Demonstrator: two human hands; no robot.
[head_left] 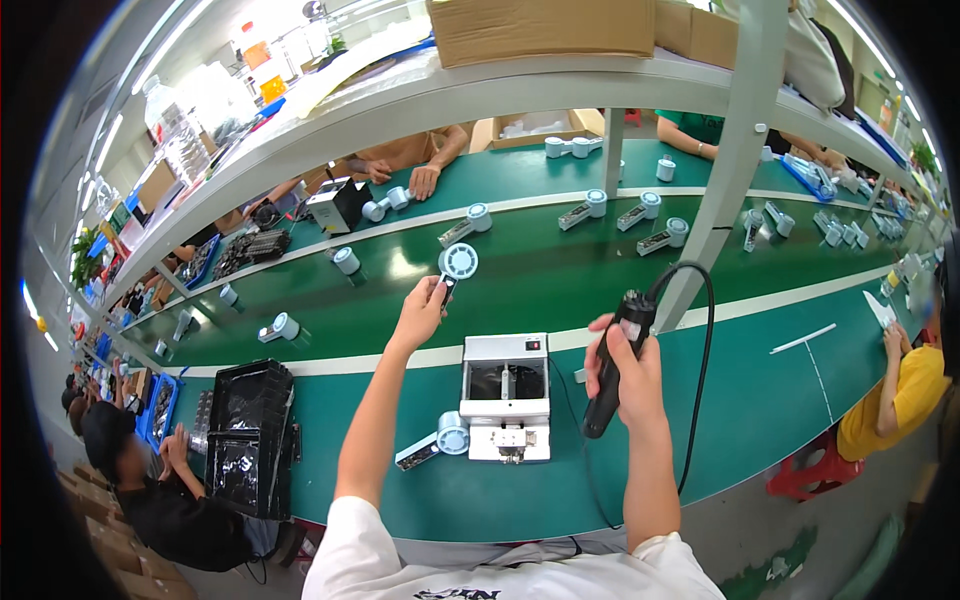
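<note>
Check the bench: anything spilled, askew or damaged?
Nothing stands out as spilled or visibly damaged. The white screw feeder stands upright; a loose fan lies aslant at its left. The right hand grips a black electric screwdriver, the left hand a light-blue handheld fan.

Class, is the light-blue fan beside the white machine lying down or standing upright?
Lying down: the fan's handle stretches along the green bench, its round grille facing up.

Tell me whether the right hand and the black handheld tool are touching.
Touching: the head view shows the right hand wrapped around the black handheld tool, gripping its body directly.
</note>
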